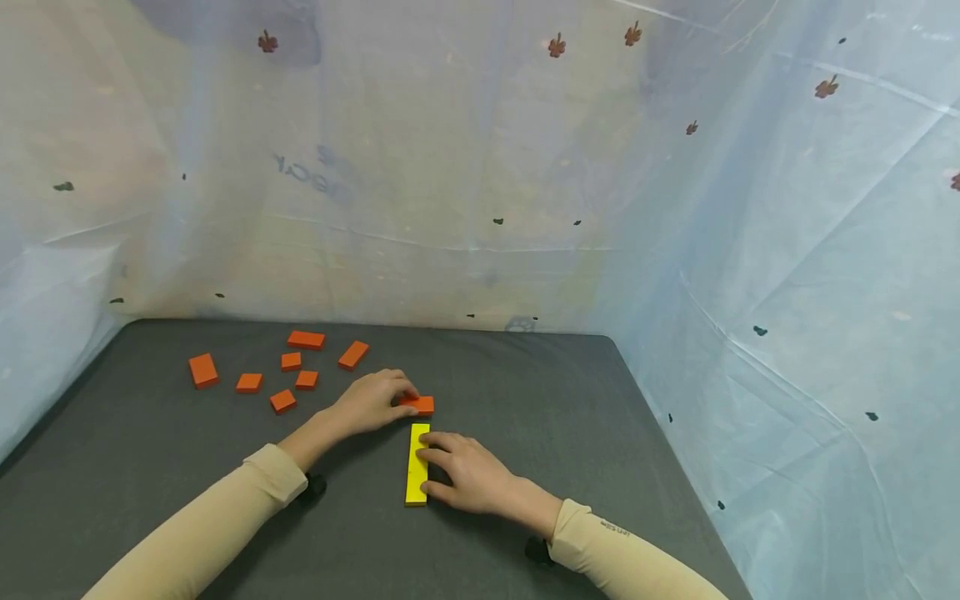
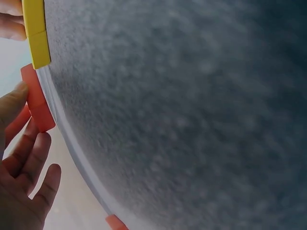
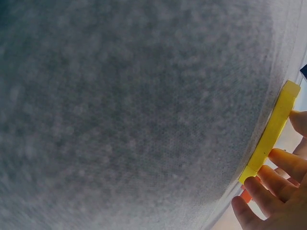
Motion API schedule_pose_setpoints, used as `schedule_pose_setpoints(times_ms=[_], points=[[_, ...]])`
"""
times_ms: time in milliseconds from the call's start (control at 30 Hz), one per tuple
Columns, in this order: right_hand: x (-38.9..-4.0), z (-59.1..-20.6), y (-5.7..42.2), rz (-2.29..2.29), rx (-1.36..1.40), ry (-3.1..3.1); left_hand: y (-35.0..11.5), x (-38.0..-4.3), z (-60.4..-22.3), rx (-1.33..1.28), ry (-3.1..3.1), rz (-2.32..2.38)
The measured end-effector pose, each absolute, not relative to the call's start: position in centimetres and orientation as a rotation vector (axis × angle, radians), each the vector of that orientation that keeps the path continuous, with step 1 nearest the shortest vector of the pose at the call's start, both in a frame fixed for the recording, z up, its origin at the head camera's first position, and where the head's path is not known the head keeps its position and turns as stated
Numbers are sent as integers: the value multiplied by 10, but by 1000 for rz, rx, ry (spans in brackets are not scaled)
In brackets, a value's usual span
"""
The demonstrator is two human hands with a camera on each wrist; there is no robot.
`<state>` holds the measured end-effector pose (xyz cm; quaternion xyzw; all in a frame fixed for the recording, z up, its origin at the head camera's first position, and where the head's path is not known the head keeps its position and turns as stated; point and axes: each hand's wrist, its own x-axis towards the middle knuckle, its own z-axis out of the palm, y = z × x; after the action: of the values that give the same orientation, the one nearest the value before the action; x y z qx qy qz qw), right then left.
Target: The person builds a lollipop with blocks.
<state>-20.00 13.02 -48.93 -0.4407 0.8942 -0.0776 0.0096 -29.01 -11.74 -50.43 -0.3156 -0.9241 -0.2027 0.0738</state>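
Observation:
My left hand (image 1: 373,402) pinches a small orange block (image 1: 422,405) between thumb and fingers on the dark table. In the left wrist view the thumb lies on one side of this orange block (image 2: 37,98) with fingertips behind it. Just nearer to me lies a long yellow block (image 1: 417,467), its far end close to the orange one. My right hand (image 1: 472,473) rests against the yellow block's right side, fingers spread and loosely bent. In the right wrist view its thumb and fingertips touch one long side of the yellow block (image 3: 272,132).
Several loose orange blocks lie at the table's back left, among them a larger one (image 1: 203,371) and a tilted one (image 1: 353,355). The dark table (image 1: 525,375) ends at a pale plastic sheet (image 1: 420,275) hanging behind and at both sides.

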Motion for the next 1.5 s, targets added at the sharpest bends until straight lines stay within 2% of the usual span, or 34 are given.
schedule_pose_setpoints(times_ms=[367, 1500], points=[[-201, -491, 130, -231, -1385, 2794, -105, -290, -509, -975, -2860, -577], [-200, -491, 130, -235, -1388, 2799, -107, -288, -510, -967, -2933, -745]])
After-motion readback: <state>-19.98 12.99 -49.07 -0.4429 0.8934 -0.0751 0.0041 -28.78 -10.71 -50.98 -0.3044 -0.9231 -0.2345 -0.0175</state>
